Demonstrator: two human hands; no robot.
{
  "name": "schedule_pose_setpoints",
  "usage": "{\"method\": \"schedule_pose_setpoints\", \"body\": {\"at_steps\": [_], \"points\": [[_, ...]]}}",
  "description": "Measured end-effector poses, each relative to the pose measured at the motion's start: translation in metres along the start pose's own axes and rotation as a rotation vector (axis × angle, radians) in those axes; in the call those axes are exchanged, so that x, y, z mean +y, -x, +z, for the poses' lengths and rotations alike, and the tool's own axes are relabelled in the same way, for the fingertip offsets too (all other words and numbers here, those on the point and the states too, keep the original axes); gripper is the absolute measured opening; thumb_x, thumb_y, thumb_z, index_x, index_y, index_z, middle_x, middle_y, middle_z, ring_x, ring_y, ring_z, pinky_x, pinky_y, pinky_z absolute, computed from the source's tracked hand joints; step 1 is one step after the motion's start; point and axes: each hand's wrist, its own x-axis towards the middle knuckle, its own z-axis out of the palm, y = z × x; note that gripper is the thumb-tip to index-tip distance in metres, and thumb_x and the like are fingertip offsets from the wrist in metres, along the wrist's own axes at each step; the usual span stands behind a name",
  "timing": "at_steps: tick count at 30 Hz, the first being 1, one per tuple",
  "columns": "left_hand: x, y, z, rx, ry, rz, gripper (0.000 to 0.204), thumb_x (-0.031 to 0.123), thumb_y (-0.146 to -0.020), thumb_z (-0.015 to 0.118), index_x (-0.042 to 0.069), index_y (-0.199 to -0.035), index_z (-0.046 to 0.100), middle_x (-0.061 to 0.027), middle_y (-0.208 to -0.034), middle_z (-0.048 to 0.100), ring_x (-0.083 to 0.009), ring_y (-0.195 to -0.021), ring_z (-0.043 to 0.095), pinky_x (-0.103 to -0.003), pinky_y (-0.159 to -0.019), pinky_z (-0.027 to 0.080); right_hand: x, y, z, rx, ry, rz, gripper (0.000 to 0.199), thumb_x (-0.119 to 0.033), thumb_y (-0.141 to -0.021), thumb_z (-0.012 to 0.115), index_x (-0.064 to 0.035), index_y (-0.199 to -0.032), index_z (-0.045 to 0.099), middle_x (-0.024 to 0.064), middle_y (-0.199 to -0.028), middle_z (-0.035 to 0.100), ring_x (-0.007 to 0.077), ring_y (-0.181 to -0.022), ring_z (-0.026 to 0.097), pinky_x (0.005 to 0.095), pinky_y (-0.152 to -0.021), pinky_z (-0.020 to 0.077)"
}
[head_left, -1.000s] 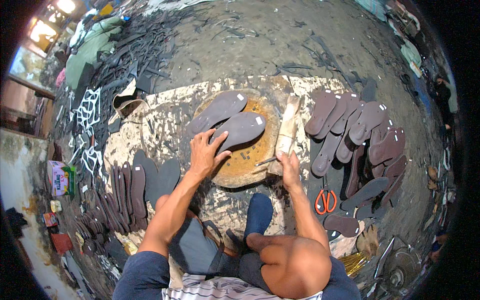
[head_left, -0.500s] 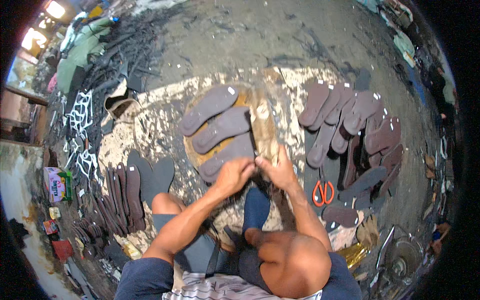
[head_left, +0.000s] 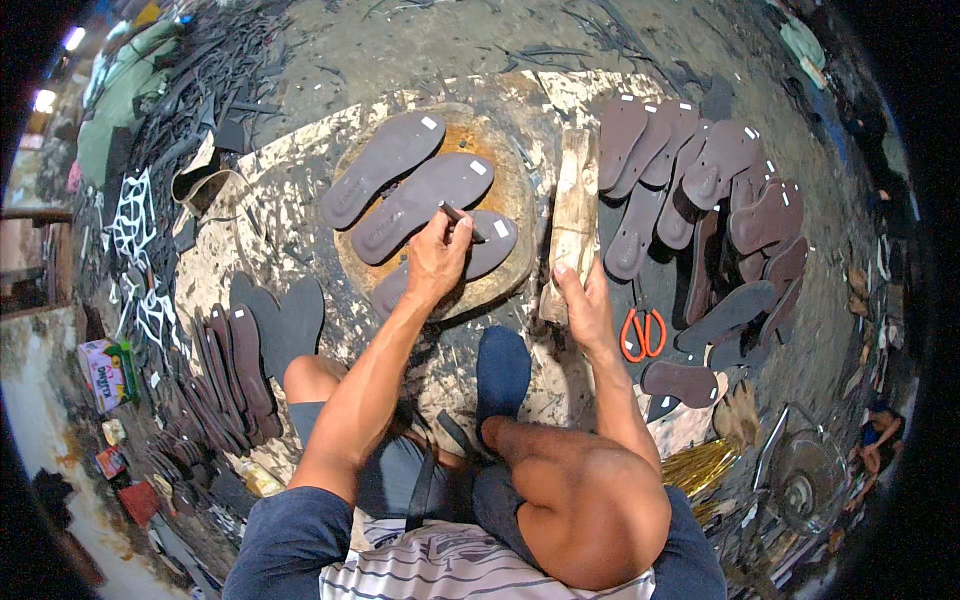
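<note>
The person is sitting on the floor, working over a round rusty metal plate point(head_left: 515, 195) on which three brown sandal soles are lying side by side. The left hand point(head_left: 437, 262) is resting on the nearest sole point(head_left: 480, 250), and its fingers are pinched together on a small dark tool point(head_left: 458, 215), perhaps a marker or a punch; I cannot tell which from here. The tool's tip is pointing at the sole's heel end, close to a little white tag. The right hand point(head_left: 585, 305) is lying on the near end of a pale wooden block point(head_left: 573, 215) just right of the plate, fingers laid flat against the wood and closed on nothing.

To my eye the step in hand is marking or piercing this near sole, with the two soles farther back, the middle sole point(head_left: 420, 205) and the far sole point(head_left: 385, 165), waiting or already treated; I cannot say which. The next move would seem to call for a steady press of the tool while the palm is pinning the sole down.

Orange-handled scissors point(head_left: 641, 333) are lying right of the block, and a fanned heap of brown soles point(head_left: 720, 200) is spreading beyond them. More dark soles point(head_left: 250, 340) are stacked at the left.
</note>
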Motion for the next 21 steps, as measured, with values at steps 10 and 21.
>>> {"method": "schedule_pose_setpoints", "body": {"at_steps": [10,21], "points": [[-0.001,0.006,0.005,0.024,0.002,0.027,0.026,0.028,-0.099,0.068,0.006,-0.111,0.072,-0.0105,-0.086,0.074,-0.0170,-0.079,0.070,-0.033,-0.073,0.053,-0.003,0.001,0.001,-0.018,0.009,0.077,0.043,-0.024,-0.100,0.063,0.0039,-0.131,0.052,0.0120,-0.115,0.068,0.0174,-0.102,0.063,0.0333,-0.091,0.0501],[0.000,0.011,0.011,0.071,-0.075,0.200,0.018,0.020,-0.097,0.068,0.003,-0.102,0.070,-0.0168,-0.091,0.072,-0.0333,-0.084,0.071,-0.040,-0.074,0.054,-0.031,0.001,-0.003,-0.133,0.012,0.090,0.047,-0.024,-0.099,0.063,0.0033,-0.135,0.050,0.0110,-0.120,0.066,0.0165,-0.106,0.061,0.0335,-0.094,0.0492]]}}
